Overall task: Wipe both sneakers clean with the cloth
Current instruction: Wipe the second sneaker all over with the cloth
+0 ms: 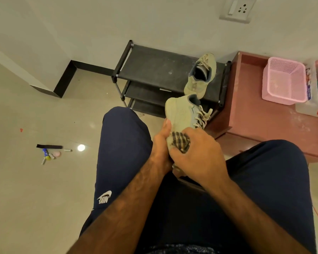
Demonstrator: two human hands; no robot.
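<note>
A: left hand [161, 145] grips the near sneaker [184, 114] at its toe end, thumb up along the sole edge. The right hand [196, 154] clutches the checked cloth [180, 142] against it.
B: hidden?
A: toe is buried under both hands, and the cloth is mostly under fingers, probably bunched.
B: second sneaker [200, 76]?
A: on the shoe rack [154, 68] top shelf, just beyond the held heel, clear of both hands.

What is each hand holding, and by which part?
The left hand grips the sneaker at its toe end; right hand holds the bunched checked cloth against it.
</note>
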